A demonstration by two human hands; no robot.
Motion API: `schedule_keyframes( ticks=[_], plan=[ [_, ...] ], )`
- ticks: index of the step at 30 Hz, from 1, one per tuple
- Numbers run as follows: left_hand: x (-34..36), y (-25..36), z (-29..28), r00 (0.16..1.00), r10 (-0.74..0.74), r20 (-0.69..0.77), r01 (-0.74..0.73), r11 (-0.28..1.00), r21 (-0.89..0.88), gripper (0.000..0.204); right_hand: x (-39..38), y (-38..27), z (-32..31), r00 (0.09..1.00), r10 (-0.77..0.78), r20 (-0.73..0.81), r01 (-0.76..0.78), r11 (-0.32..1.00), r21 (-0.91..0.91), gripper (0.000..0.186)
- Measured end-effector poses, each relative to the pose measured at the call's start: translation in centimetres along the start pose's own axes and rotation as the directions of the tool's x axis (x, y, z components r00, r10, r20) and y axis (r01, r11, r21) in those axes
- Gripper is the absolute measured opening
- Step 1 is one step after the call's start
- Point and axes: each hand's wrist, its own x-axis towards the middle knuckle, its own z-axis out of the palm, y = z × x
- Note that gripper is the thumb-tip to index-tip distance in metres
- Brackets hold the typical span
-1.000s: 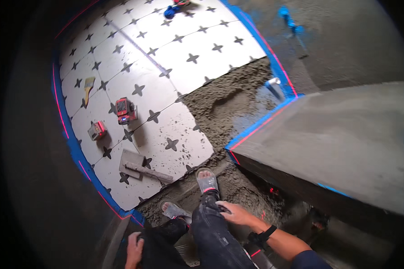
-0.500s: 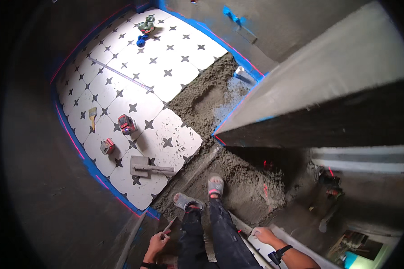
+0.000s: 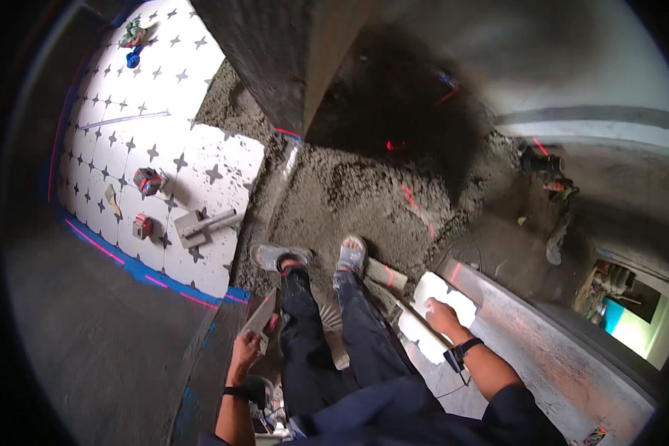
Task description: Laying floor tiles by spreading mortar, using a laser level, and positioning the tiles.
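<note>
At the far left, a blue band (image 3: 130,269) edged a white patterned tile floor (image 3: 223,152). On it lay a brush (image 3: 113,199), a long straightedge (image 3: 126,121), a crumpled green bundle (image 3: 132,33), two red-and-black devices (image 3: 148,181) and a grey trowel (image 3: 201,227). The left hand (image 3: 247,348) hung low with bent fingers beside a flat grey strip (image 3: 260,314); whether it gripped, or only touched, could not be told. Next, rough grey mortar (image 3: 334,201) filled the floor section past the tile edge, and both sandalled feet stood in it. Farther right, the right hand (image 3: 442,316) was over a loose white tile (image 3: 462,306), fingers curled; its hold could not be told. At the far right, a framed opening (image 3: 626,262) contained a blurred jumble and a turquoise patch (image 3: 612,318).
</note>
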Motion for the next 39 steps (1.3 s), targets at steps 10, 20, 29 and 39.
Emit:
schedule_keyframes(
  ticks=[10,20,29,39],
  plan=[
    [-4.4,-0.6,1.2,0.989,-0.142,-0.047,0.149,0.968,0.204,0.032,-4.4,17.7,6.1,0.979,0.188,0.078,-0.177,0.975,-0.132,0.060],
    [1.9,5.2,-0.7,0.988,-0.076,0.132,0.034,0.955,0.296,0.030,-11.2,22.7,9.8,0.890,0.394,0.228,-0.376,0.919,-0.122,0.056],
    [7.3,8.4,-0.2,0.950,0.150,0.273,-0.211,0.955,0.208,0.023,-10.3,21.1,8.3,0.854,0.478,0.204,-0.422,0.867,-0.265,0.048],
    [9.1,2.2,-0.9,0.956,-0.078,0.282,0.005,0.968,0.250,0.024,-9.9,19.9,7.0,0.869,0.472,0.146,-0.416,0.858,-0.300,0.041]
  ],
)
